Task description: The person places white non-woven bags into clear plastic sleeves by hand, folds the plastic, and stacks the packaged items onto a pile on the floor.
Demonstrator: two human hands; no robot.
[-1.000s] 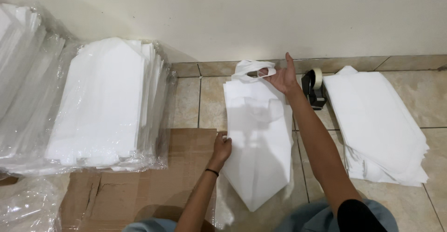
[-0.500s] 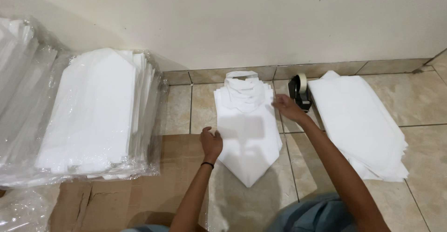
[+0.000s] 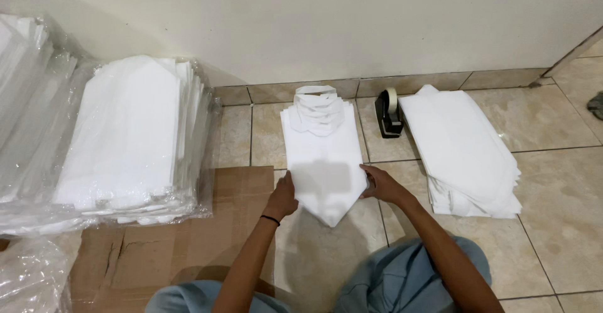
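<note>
A stack of white folded bags (image 3: 323, 156) with a pointed lower end lies on the tiled floor in front of me. My left hand (image 3: 282, 198) rests against its lower left edge. On the other side, my right hand (image 3: 382, 185) presses against the lower right edge. Both hands touch the stack from the sides; neither lifts it. The stack's handle loops (image 3: 318, 105) point toward the wall.
A black tape dispenser (image 3: 389, 114) stands by the wall, right of the stack. Another white pile (image 3: 463, 149) lies further right. Plastic-wrapped white bundles (image 3: 129, 137) sit at left on flattened cardboard (image 3: 176, 244). My knees in blue trousers (image 3: 408, 281) are at the bottom.
My right hand came down from the stack's top near the wall to its lower right edge. The left hand stayed at the lower left edge.
</note>
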